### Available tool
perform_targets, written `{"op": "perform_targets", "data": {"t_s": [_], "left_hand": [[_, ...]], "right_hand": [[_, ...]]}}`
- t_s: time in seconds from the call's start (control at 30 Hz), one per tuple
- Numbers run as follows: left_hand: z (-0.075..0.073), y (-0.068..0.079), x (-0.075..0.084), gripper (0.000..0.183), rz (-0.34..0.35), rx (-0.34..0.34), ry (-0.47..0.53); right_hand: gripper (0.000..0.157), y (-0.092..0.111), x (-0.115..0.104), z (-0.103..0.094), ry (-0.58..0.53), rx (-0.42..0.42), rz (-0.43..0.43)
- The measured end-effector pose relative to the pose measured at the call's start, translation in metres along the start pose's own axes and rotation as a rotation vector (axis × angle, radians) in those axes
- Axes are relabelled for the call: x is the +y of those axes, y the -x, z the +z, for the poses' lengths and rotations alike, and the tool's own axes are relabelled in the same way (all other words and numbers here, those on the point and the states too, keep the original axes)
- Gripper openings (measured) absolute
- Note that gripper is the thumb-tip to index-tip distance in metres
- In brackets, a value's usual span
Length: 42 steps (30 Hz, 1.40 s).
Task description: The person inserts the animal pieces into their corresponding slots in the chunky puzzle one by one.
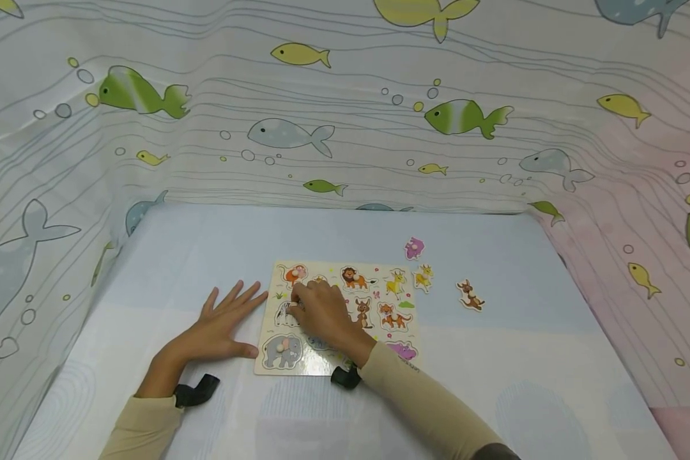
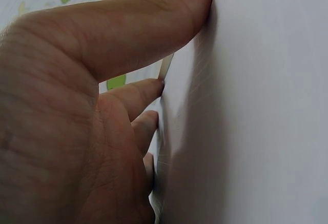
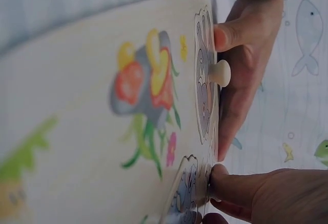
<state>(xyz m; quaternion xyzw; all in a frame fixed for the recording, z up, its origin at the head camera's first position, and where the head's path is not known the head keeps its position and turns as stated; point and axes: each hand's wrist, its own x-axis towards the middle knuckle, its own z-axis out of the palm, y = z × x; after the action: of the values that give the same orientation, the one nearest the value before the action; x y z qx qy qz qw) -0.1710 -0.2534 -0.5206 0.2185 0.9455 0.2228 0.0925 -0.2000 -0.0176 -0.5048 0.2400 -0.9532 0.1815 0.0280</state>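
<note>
A wooden animal puzzle board (image 1: 270,365) lies on the table. My right hand (image 1: 324,316) is over its left half, fingers bent down, pinching at the zebra piece (image 1: 283,314); its knob is hidden behind the thumb. In the right wrist view the thumb (image 3: 236,185) and a fingertip come together close over the board. The elephant piece (image 1: 282,351), with a pale knob (image 3: 220,73), sits in its slot below. My left hand (image 1: 221,329) is spread on the table, index fingertip and thumb right at the board's left edge.
To the right of the board lie three loose pieces: a purple animal (image 1: 414,248), a yellow goat (image 1: 423,278) and a brown kangaroo (image 1: 470,296). A fish-patterned curtain (image 1: 356,96) hangs behind the pale table (image 1: 494,377).
</note>
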Motion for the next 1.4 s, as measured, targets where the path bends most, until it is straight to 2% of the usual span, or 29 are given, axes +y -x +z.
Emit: {"op": "perform_targets", "data": {"t_s": [0.17, 0.3, 0.43, 0.53, 0.6, 0.8, 1.0, 1.2, 1.4], "left_hand": [[-0.001, 0.000, 0.000, 0.108, -0.001, -0.002, 0.004], [0.000, -0.001, 0.000, 0.109, -0.005, -0.007, 0.014], [0.000, -0.001, -0.001, 0.109, -0.007, -0.008, 0.009], [-0.001, -0.001, -0.001, 0.108, -0.008, -0.009, 0.006], [-0.002, 0.000, 0.000, 0.108, -0.009, -0.009, 0.000], [-0.002, 0.001, 0.000, 0.109, -0.011, -0.005, 0.011], [-0.002, 0.000, 0.001, 0.109, -0.008, -0.010, 0.007], [-0.002, 0.000, 0.003, 0.108, -0.006, -0.006, 0.015], [-0.001, 0.000, 0.002, 0.107, 0.014, 0.018, 0.017]], "right_hand": [[0.022, 0.000, -0.001, -0.001, -0.032, -0.022, 0.033], [0.030, 0.001, 0.000, -0.005, -0.102, -0.029, 0.076], [0.037, 0.003, 0.003, -0.024, -0.293, -0.038, 0.126], [0.037, 0.006, 0.011, -0.047, -0.465, -0.063, 0.152], [0.034, 0.009, 0.020, -0.063, -0.539, -0.069, 0.164], [0.026, 0.028, 0.069, -0.105, -0.607, -0.013, 0.234], [0.036, 0.063, 0.138, -0.134, -0.578, 0.027, 0.366], [0.042, 0.101, 0.191, -0.148, -0.584, 0.113, 0.502], [0.042, 0.127, 0.224, -0.154, -0.594, 0.179, 0.576]]}}
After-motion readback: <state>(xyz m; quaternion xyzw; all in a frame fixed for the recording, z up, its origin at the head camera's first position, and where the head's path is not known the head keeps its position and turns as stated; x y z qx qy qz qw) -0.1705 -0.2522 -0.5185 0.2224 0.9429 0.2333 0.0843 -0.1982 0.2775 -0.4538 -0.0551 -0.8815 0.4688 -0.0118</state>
